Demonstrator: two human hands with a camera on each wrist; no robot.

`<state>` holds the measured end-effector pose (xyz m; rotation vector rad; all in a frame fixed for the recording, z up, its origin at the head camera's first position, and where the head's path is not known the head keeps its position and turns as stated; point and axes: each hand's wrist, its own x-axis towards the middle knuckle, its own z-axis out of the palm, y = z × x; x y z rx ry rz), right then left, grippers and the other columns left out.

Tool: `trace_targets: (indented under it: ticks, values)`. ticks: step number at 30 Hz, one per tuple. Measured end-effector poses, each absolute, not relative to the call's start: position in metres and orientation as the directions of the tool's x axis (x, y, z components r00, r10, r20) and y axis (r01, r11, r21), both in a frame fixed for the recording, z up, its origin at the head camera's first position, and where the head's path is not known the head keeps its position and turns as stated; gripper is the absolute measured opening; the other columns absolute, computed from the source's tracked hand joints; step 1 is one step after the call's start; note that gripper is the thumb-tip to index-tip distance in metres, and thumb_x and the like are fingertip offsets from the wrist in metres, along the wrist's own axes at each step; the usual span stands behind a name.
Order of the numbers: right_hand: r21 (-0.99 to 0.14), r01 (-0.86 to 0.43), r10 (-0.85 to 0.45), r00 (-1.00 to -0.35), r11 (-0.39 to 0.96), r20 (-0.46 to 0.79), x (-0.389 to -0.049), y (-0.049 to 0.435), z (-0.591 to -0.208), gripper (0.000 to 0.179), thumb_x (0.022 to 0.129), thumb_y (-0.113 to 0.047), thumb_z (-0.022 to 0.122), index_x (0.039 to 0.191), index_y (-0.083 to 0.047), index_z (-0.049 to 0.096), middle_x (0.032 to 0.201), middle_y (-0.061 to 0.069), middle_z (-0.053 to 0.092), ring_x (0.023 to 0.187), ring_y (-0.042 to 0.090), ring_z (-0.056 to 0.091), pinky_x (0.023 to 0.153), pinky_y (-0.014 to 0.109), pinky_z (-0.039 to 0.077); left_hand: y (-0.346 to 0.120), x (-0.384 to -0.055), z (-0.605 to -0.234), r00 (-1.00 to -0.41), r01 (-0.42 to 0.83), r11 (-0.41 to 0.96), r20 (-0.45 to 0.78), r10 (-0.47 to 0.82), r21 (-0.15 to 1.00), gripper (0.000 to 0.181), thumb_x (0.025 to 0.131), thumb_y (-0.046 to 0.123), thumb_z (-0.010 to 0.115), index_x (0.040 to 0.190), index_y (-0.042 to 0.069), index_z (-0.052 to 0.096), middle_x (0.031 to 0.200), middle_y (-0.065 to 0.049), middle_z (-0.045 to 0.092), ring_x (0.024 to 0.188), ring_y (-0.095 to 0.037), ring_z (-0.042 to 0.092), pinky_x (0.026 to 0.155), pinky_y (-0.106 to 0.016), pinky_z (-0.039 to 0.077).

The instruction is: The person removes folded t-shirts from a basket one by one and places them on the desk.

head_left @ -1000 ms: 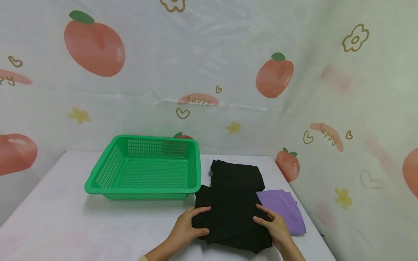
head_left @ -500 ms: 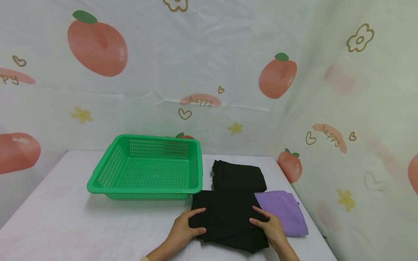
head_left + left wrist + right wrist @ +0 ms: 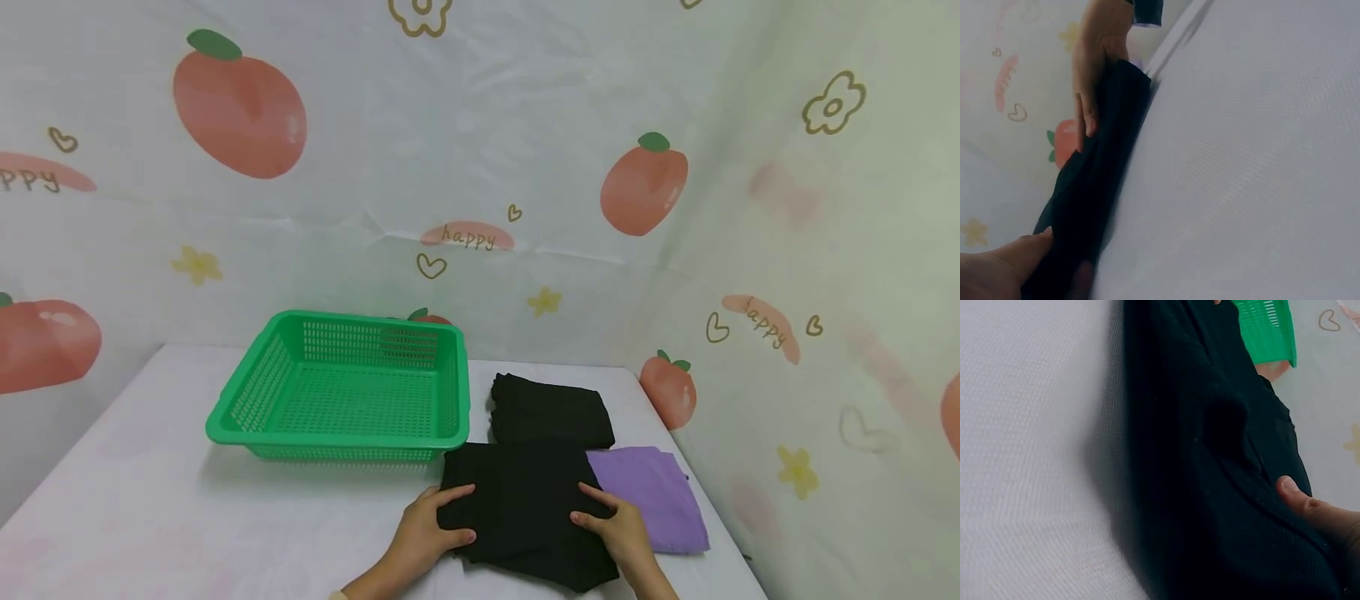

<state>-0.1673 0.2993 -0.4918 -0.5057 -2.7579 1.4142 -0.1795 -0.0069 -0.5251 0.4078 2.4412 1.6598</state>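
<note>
A folded black garment (image 3: 525,508) lies before me in the head view, one lower corner sticking out at the front. My left hand (image 3: 426,533) grips its left side, thumb and index finger spread over the top. On the opposite side my right hand (image 3: 624,533) holds it the same way. The left wrist view shows my left thumb (image 3: 1025,253) on the upper face of the dark fabric. In the right wrist view my right thumb (image 3: 1307,503) presses beside a raised fold. The other fingers are mostly hidden by the cloth.
A green plastic basket (image 3: 337,442) with nothing in it stands back left. Behind the garment lies another folded black cloth (image 3: 553,412), and a folded purple cloth (image 3: 652,500) is to the right. A printed curtain (image 3: 510,125) hangs behind the white table (image 3: 262,517).
Both hands have shifted the black garment slightly left and toward me, uncovering a little more of the purple cloth. The head view has also swung a little left.
</note>
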Motion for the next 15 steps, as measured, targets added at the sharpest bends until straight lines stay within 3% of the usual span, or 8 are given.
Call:
trace_targets:
  ticks: [5,9,10,15]
  values:
    - [-0.743,0.249,0.23,-0.964,0.622,-0.131,-0.168,0.302,-0.485,0.062,0.071,-0.029,0.088,0.126,-0.009,0.068,0.139,0.032,0.05,0.131,0.05,0.044,0.104,0.061,0.038,-0.006,-0.184,-0.508,-0.937,0.12,0.42,-0.038,0.348,0.9,0.061,0.076,0.023,0.085,0.132,0.014,0.064,0.13,-0.03,0.053,0.118,-0.05,0.052,0.093,-0.064,0.044]
    - [-0.696,0.131,0.093,-0.991,0.706,-0.092,-0.169,0.309,-0.474,0.06,0.076,-0.028,0.085,0.128,-0.004,0.066,0.132,0.032,0.057,0.122,0.044,0.056,0.097,0.054,0.047,-0.019,-0.184,-0.482,-0.894,0.152,0.545,-0.121,0.431,0.824,0.061,0.082,0.03,0.08,0.136,0.013,0.06,0.133,-0.035,0.048,0.119,-0.054,0.05,0.091,-0.068,0.043]
    - [-0.684,0.096,0.059,-0.995,0.723,-0.077,-0.171,0.312,-0.47,0.062,0.076,-0.027,0.085,0.129,-0.002,0.065,0.121,0.031,0.063,0.112,0.041,0.061,0.09,0.048,0.052,-0.024,-0.184,-0.474,-0.877,0.172,0.57,-0.139,0.459,0.804,0.06,0.083,0.032,0.079,0.137,0.012,0.059,0.134,-0.035,0.048,0.12,-0.053,0.05,0.092,-0.068,0.043]
    - [-0.536,-0.06,-0.028,-0.997,0.842,0.069,-0.191,0.319,-0.436,0.08,0.076,-0.03,0.086,0.139,0.005,0.051,0.109,0.029,0.06,0.093,0.037,0.064,0.074,0.041,0.054,-0.056,-0.19,-0.42,-0.714,0.29,0.554,-0.21,0.668,0.78,0.054,0.091,0.034,0.069,0.14,0.015,0.057,0.137,-0.019,0.056,0.121,-0.037,0.058,0.097,-0.054,0.047]
